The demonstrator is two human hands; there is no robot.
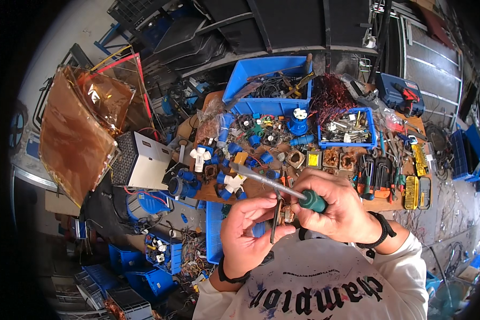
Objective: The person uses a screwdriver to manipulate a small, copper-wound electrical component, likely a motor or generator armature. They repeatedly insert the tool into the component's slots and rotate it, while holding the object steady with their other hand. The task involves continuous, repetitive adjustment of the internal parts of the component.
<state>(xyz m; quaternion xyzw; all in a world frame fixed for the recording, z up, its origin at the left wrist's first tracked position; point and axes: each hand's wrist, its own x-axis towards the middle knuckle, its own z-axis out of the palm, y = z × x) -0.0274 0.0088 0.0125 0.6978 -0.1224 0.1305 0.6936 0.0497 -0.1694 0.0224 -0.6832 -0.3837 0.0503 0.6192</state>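
Observation:
My right hand (333,205) is closed around the green handle of a flat-blade screwdriver (272,184), whose metal shaft points up and to the left over the table. My left hand (249,226) grips a thin dark plate-like part (277,216) seen edge-on, with coppery metal on its right side. My right fingertips lie close to that coppery side; whether they touch it is hidden. The shaft crosses over the upper end of the part. Below the blade, a white fitting with blue ends (231,182) lies on the table.
Behind my hands, the wooden table (394,203) carries blue and white connectors, copper-wound parts and a yellow-labelled block (314,159). A large blue crate (266,101) and a blue bolt tray (348,143) stand at the back. Hex keys (382,173) and pliers lie right; cardboard-like brown sheets (74,138) rise left.

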